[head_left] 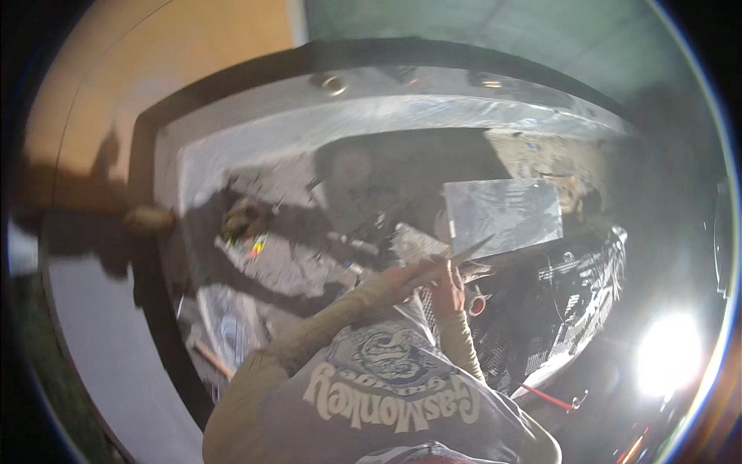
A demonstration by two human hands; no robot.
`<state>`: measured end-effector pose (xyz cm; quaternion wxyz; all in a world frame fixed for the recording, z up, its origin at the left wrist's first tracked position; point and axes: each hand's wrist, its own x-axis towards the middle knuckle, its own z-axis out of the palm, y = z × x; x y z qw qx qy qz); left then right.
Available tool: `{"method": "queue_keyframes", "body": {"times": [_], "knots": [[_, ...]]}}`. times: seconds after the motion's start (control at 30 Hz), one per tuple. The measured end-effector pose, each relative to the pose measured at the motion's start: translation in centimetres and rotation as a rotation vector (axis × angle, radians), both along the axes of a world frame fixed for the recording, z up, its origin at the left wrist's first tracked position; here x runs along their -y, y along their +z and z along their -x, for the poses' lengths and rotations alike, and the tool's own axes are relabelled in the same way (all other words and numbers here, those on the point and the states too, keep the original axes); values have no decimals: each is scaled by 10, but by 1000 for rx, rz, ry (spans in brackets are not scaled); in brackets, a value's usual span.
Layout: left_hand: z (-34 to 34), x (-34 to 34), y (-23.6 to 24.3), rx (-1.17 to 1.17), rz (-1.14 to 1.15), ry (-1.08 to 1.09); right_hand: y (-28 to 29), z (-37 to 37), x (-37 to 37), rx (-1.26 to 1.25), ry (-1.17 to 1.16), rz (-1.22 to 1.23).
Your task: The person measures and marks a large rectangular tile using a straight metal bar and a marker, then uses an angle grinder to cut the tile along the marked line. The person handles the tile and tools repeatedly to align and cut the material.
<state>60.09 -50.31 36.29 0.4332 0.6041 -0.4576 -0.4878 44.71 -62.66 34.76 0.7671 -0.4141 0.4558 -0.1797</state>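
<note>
My left hand (403, 280) and my right hand (448, 290) are close together at the centre, fingers closed around a long, thin pointed piece (471, 249), perhaps a blade; its exact kind is unclear. Its tip reaches over the lower edge of a flat grey sheet (510, 209). Just right of my right hand is a black perforated mesh piece (572, 294), with a small reddish ring-shaped item (477, 305) beside my wrist.
Scattered debris and small items (352, 243) lie inside a broad grey-rimmed surface (255, 131). A wooden handle (210, 357) is at lower left, a red-handled tool (545, 396) at lower right. Strong glare washes out the right side; shadows cover much of the left.
</note>
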Motion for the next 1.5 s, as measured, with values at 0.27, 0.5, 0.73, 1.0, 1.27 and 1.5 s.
{"method": "queue_keyframes", "body": {"times": [0.27, 0.5, 0.73, 1.0, 1.27, 1.5], "knots": [[-118, 160, -25, -314, -421, 147, -23, -110, 218, 95, -308, -106], [-218, 258, -49, -194, -427, 176, -1, -200, 340, 39, -290, -45], [-354, 295, -134, 251, -499, 159, -114, -215, 403, -767, 207, 619], [-516, 279, -278, 400, -519, 381, -147, -233, 398, -1318, 422, 300], [-588, 249, -302, 258, -792, 375, -130, -351, 384, -1202, 493, 159], [-592, 255, -308, 205, -732, 213, -69, -457, 415, -1046, 480, -75]]}}
